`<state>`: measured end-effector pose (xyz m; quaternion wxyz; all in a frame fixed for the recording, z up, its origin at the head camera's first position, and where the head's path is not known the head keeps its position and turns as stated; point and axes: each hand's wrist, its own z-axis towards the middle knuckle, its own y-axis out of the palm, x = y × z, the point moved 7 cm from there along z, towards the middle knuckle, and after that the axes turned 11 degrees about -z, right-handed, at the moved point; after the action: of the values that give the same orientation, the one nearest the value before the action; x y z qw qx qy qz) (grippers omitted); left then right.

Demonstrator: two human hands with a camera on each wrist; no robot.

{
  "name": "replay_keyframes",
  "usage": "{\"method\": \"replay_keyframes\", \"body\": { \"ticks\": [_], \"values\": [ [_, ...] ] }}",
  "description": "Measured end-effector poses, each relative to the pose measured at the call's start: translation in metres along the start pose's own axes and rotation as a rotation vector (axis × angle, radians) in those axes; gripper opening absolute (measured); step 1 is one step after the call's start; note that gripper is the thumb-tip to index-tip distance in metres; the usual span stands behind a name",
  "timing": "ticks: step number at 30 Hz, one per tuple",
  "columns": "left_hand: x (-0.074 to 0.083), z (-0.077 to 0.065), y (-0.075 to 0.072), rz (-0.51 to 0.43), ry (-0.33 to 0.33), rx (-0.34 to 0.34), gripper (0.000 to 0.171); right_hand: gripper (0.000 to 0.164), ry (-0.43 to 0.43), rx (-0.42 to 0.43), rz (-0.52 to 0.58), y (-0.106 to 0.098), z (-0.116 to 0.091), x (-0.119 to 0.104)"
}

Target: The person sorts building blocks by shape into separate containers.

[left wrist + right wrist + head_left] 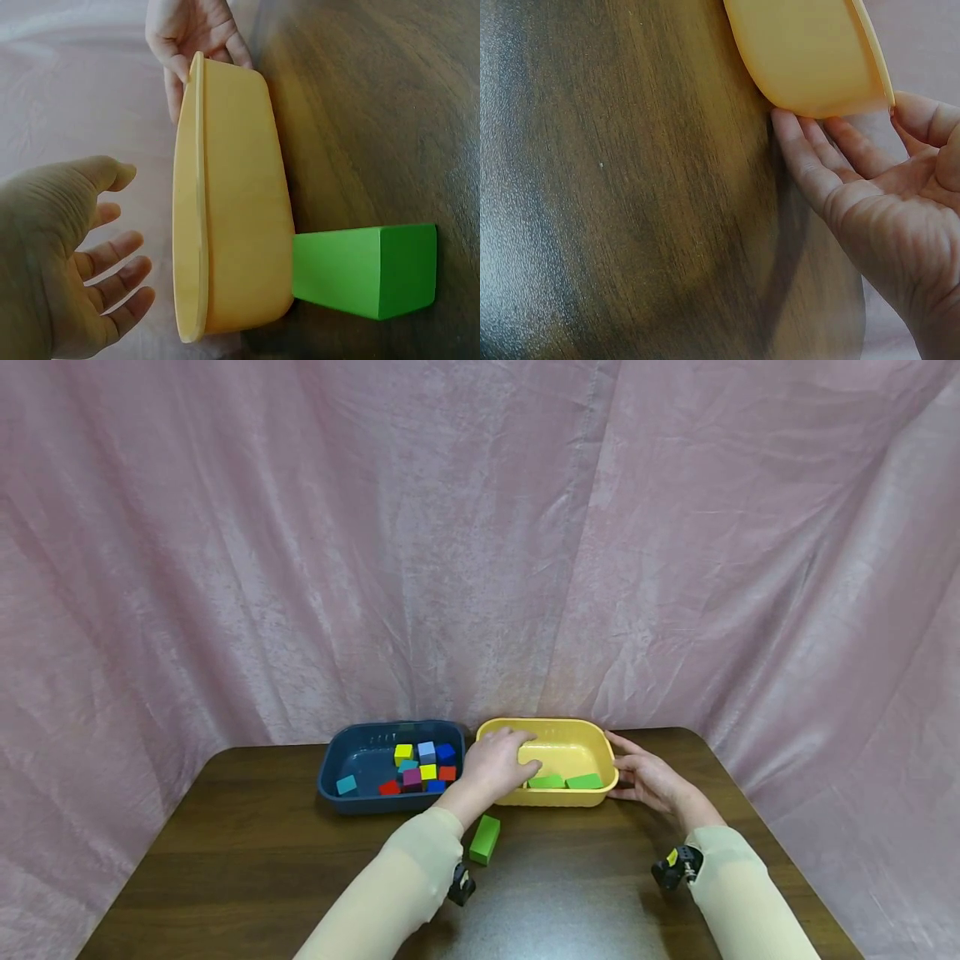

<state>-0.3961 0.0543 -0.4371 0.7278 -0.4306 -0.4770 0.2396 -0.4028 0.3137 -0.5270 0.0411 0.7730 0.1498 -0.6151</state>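
A yellow bin (pixel 567 797) stands at the table's far side with green blocks (pixel 583 782) inside. Over its left end is my left hand (pixel 495 763), fingers loosely bent and nothing between them; the left wrist view shows it apart from the rim. My right hand (pixel 651 778) touches the bin's right end with extended fingertips, the thumb near the rim in the right wrist view. In front of the bin a single green block (pixel 485 840) lies on the table, beside my left forearm. Part of the bin's inside is hidden behind my left hand.
Left of the yellow bin stands a dark blue bin (pixel 360 807) holding several small cubes in yellow, blue, red, teal and purple. Both bins are on a brown wooden table (pixel 247 843). A pink curtain (pixel 480 543) hangs right behind it.
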Motion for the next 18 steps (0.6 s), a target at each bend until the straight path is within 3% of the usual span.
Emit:
{"method": "replay_keyframes", "body": {
  "ticks": [18],
  "values": [
    [0.003, -0.010, -0.025, -0.071, 0.041, 0.025, 0.053, 0.068, 0.006, -0.009, -0.007, 0.001, -0.001, -0.001]
  ]
}}
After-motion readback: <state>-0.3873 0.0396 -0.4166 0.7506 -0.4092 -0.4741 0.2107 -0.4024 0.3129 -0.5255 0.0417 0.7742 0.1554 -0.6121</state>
